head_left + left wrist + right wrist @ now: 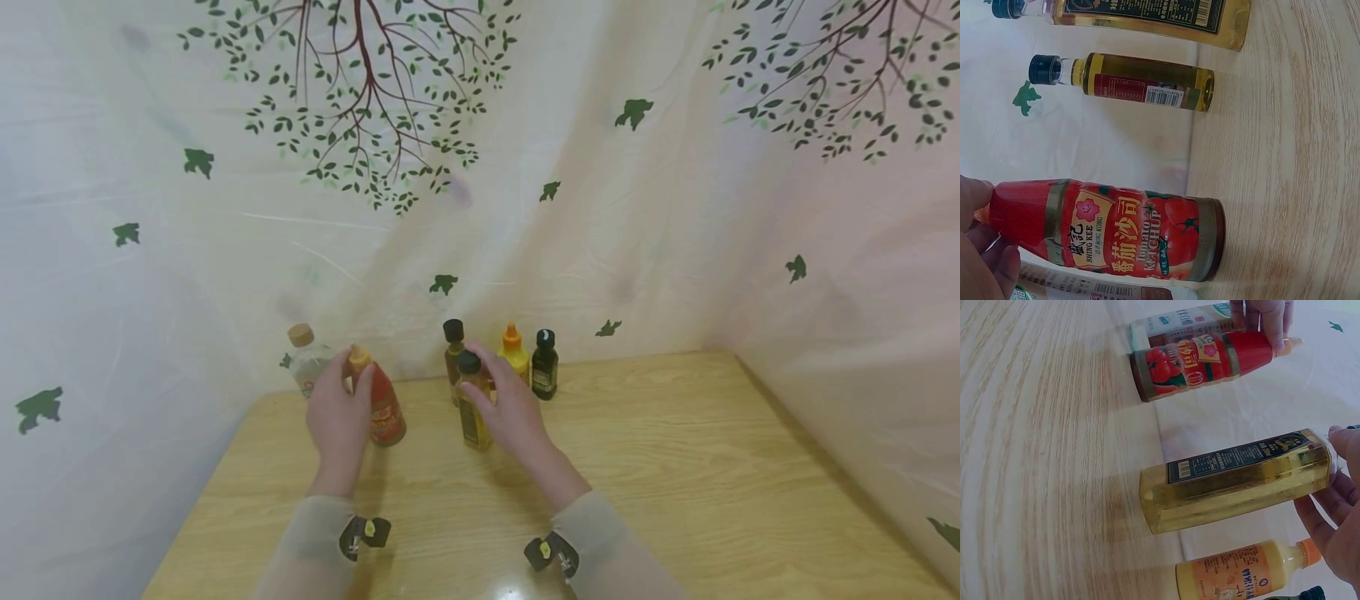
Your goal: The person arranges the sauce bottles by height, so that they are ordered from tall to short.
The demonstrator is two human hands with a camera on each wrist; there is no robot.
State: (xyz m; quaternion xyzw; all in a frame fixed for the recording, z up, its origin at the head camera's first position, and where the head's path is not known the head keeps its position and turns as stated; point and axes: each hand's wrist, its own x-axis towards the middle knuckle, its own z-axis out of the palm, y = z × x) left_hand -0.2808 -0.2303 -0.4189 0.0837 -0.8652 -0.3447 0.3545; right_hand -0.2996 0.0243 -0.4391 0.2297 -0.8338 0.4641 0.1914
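My left hand [337,425] holds a red tomato ketchup bottle [386,412] by its narrow top, fingers bent about the neck below the pale cap. In the head view that bottle leans a little to the left. My right hand [513,408] grips the neck of a square bottle of golden oil [1235,481] with a dark label and dark cap. Whether either base touches the table cannot be made out. Behind the oil bottle stands a slimmer oil bottle [1147,81] with a black cap. A yellow bottle [1235,572] with an orange cap is partly hidden by my right hand.
A clear bottle [303,362] with a tan cap stands at the back left, partly behind my left hand. At the right end of the row is a small dark bottle [545,367]. A leaf-patterned curtain [675,250] hangs behind the wooden table [675,467].
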